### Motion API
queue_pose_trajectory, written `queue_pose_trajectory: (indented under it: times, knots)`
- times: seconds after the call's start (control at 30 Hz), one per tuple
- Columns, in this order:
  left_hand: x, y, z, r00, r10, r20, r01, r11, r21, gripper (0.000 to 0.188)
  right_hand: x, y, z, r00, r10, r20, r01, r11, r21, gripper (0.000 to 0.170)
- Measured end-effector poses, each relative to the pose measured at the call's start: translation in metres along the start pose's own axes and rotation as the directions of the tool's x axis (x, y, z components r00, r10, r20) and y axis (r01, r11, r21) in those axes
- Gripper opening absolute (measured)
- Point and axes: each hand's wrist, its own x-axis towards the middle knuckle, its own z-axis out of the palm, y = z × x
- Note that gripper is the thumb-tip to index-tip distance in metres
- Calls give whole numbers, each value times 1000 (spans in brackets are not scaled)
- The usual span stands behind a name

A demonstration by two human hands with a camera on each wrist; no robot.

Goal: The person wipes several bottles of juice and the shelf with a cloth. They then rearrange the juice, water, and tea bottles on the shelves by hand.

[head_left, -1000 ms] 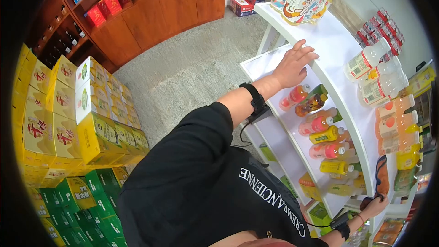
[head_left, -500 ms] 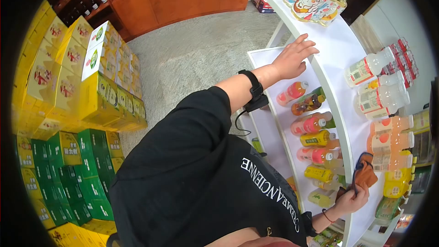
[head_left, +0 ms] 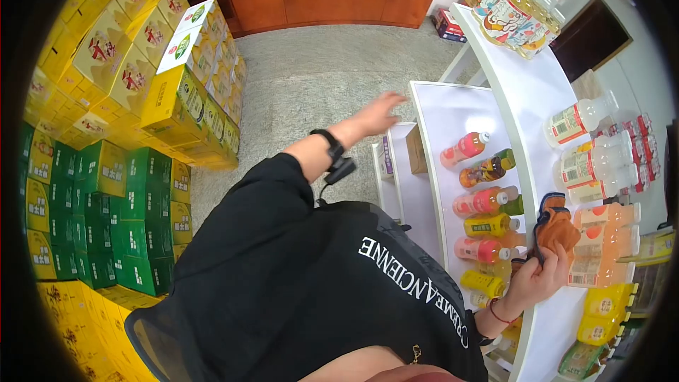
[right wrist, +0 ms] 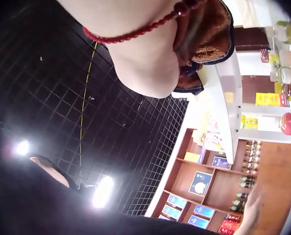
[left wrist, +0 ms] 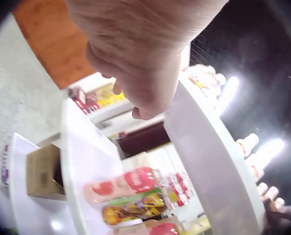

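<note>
Grey floor (head_left: 318, 56) runs between yellow cartons (head_left: 92, 49) and a white shelf unit carrying drinks. On its top board (head_left: 541, 92), my right hand (head_left: 539, 279) grips a bunched orange cloth (head_left: 557, 230) by the front edge, just beside peach-coloured bottles (head_left: 601, 240). My left hand (head_left: 380, 114) hangs beyond the lower shelf's (head_left: 453, 110) near corner, fingers loose, holding nothing. I judge the wiping to be partway through, with the cloth on the board; which stretches are done and which remain, I can't tell. Whatever lies beneath the cloth is hidden, my left fingers blur, and both wrist views mask most of my fingers.
</note>
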Motion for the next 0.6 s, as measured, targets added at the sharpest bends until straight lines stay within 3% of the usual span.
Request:
queue_pose_trajectory:
  times: [0.07,0.13,0.2,0.23,0.27,0.3,0.37,0.47,0.53,0.6]
  knots:
    - [-43,-67,-11,971,-215,-106,228,965,131,53,4,0,5,1000,-7,10,7,998,64,18]
    - [-104,-135,-23,854,-448,-264,491,862,126,52,8,-1,11,1000,-14,19,11,992,124,18]
    - [-173,-176,-42,609,-698,-377,757,653,14,49,12,-1,14,998,-60,1,60,991,117,19]
    - [-216,-219,-42,533,-691,-489,792,611,-1,48,13,-1,16,998,-64,3,63,991,121,19]
    - [-250,-220,-48,382,-739,-555,869,491,-56,46,13,-1,18,997,-74,-9,75,989,127,18]
    - [-291,-251,-44,321,-753,-575,865,480,-147,43,14,0,19,996,-85,-21,87,987,133,18]
    - [-336,-223,-51,128,-830,-543,905,321,-279,40,14,-1,21,997,-80,-22,82,983,163,18]
    - [-377,-197,-41,27,-828,-560,897,267,-352,41,14,-1,23,995,-94,-41,100,969,226,19]
    - [-383,-192,-36,-1,-837,-547,895,244,-374,41,15,-5,25,991,-120,-59,132,953,271,20]
    - [-376,-202,-30,72,-826,-560,894,302,-331,40,17,-14,26,987,-148,-66,162,920,358,22]
